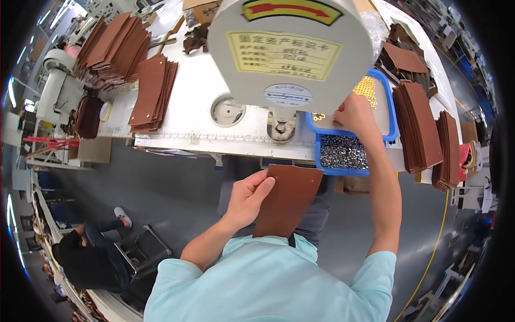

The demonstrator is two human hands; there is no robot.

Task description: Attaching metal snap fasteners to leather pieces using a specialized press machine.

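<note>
My left hand [248, 196] grips a brown leather panel [289, 201] by its upper left corner, thumb on top. The panel hangs in front of my body, below the table edge, with a small hole near its upper right corner. Over a blue-rimmed tray [392, 91] my right hand [358, 114] is closed, fingertips down among small gold rings [366, 87]. Whatever those fingers pinch is too small to make out. Closer to me, a second blue tray [343, 172] holds many dark shiny metal bits [343, 150].
A large white machine head [351, 51] overhangs the white table [188, 107]. Leather stacks stand at left [153, 94], far left [115, 51] and right [416, 126]. Behind on the left, a person [86, 260] sits near a metal-framed chair [142, 249].
</note>
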